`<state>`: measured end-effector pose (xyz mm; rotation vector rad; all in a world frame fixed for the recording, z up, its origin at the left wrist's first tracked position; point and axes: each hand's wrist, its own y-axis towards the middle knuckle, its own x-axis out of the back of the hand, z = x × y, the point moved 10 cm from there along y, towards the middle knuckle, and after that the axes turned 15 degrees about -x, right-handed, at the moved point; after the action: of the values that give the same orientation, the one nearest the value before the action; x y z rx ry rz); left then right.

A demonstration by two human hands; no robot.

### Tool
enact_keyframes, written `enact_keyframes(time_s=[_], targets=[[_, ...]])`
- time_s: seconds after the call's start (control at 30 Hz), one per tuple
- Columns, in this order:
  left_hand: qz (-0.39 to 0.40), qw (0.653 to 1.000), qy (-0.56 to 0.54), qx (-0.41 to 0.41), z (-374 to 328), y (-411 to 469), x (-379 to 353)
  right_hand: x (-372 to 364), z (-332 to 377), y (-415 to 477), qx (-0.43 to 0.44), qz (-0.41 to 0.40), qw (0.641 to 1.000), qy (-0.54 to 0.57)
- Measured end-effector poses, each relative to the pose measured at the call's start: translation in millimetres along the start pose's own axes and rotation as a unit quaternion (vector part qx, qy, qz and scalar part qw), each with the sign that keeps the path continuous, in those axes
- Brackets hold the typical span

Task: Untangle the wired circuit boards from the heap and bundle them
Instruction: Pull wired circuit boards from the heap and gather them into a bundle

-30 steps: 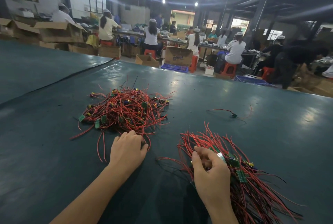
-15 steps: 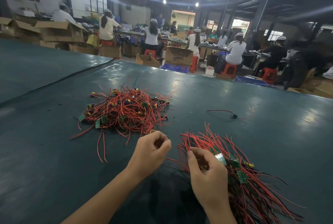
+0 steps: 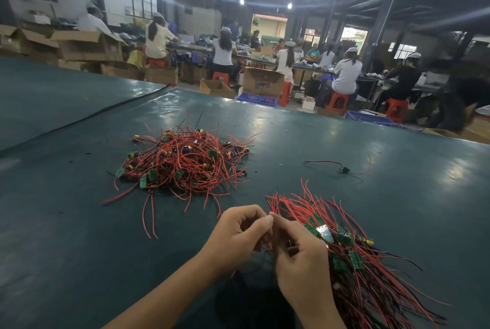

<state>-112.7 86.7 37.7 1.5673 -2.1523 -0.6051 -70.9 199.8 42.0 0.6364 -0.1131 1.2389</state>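
On the work surface, one dark green table cover spans the view. It is a smooth, glossy sheet that reflects the ceiling lamps.

Two groups of wired circuit boards lie on it, well apart:

1. The bundle, at the near right. Its red and black insulated wires run roughly parallel and fan out at both ends. Several small green rectangular boards are clustered across its middle. An exact count cannot be made.
2. The heap, at centre left. It is a rounded mound of looped, crossing red wires with small green boards and yellow-topped cylindrical parts mixed in. The number of boards cannot be told.

Two bare hands meet at the near left edge of the bundle:

- The left hand has curled fingers. Thumb and forefinger are pressed together, pinching a red wire at that edge.
- The right hand touches the left, its fingers curled inward. Whether they clamp a wire cannot be told.

One stray board, small and dark, lies alone beyond the bundle, with thin red and black leads trailing to either side.
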Motion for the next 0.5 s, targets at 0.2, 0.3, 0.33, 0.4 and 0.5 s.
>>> enact_keyframes(time_s=[0.2,0.3,0.33,0.4,0.5], targets=[[0.056,0.992,0.027,0.114,34,-8,-9,14,4,1,-0.001,-0.074,0.994,0.075],[0.025,0.993,0.043,0.106,34,-6,-3,16,7,-1,0.006,-0.074,0.991,0.109],[0.011,0.993,0.046,0.110,35,-5,1,16,10,-1,0.016,-0.074,0.991,0.115],[-0.001,0.991,0.057,0.118,36,-5,7,17,18,-3,0.040,-0.075,0.989,0.118],[0.008,0.990,0.070,0.125,36,-7,10,17,32,-7,0.078,-0.067,0.987,0.124]])
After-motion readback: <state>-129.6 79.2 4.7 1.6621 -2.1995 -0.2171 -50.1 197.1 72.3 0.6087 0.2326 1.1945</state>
